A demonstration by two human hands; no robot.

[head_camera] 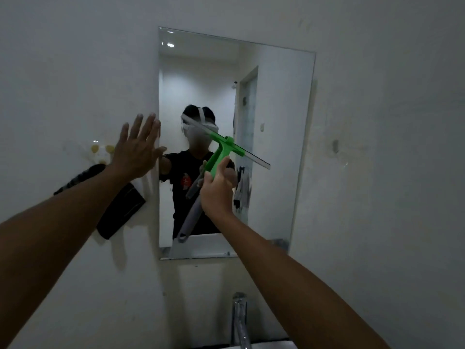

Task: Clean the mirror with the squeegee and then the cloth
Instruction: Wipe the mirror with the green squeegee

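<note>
A frameless rectangular mirror (276,102) hangs on the white wall. My right hand (217,195) is shut on the green handle of a squeegee (222,153). Its grey blade lies tilted against the glass near the mirror's middle, high on the left and low on the right. A grey handle end sticks out below my fist. My left hand (137,149) is flat and open on the wall at the mirror's left edge, fingers spread. A dark cloth (120,212) hangs on the wall left of the mirror, below my left forearm.
A chrome tap (240,321) rises at the bottom centre above a white basin rim (271,345). A small white and yellow wall fixture (99,152) sits left of my left hand. The mirror reflects a person in a black shirt, and its lower edge looks smudged.
</note>
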